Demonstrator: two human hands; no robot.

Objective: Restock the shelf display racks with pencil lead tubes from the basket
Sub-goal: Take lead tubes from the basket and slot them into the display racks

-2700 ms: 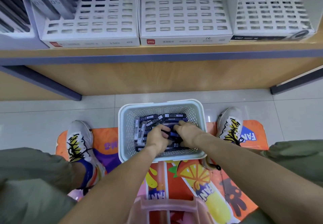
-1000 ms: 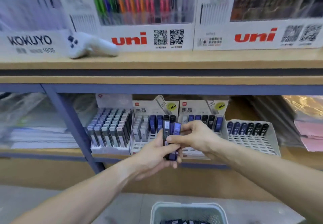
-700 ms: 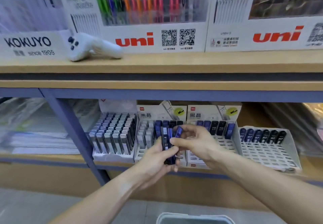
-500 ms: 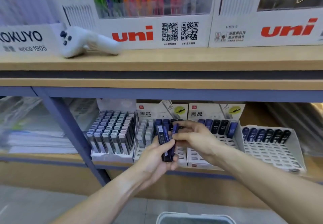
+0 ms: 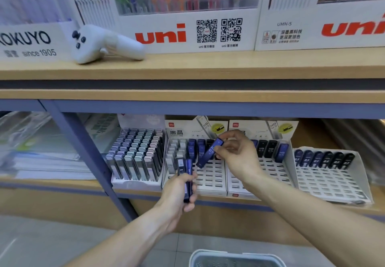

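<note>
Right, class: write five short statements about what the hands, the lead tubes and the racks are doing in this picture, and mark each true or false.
1. The right hand pinches one blue tube. True.
2. The left hand holds nothing. False: it grips a small bundle of tubes.
3. The blue tube is tilted above the second rack. True.
4. The rightmost rack is full. False: only its back row holds tubes.
5. The basket sits on the upper shelf. False: it is below, at the frame's bottom edge.

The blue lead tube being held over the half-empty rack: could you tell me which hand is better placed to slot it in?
The right hand. It alone pinches the blue tube, tilted just above the rack's free slots. The left hand sits lower, gripping the spare tubes.
</note>
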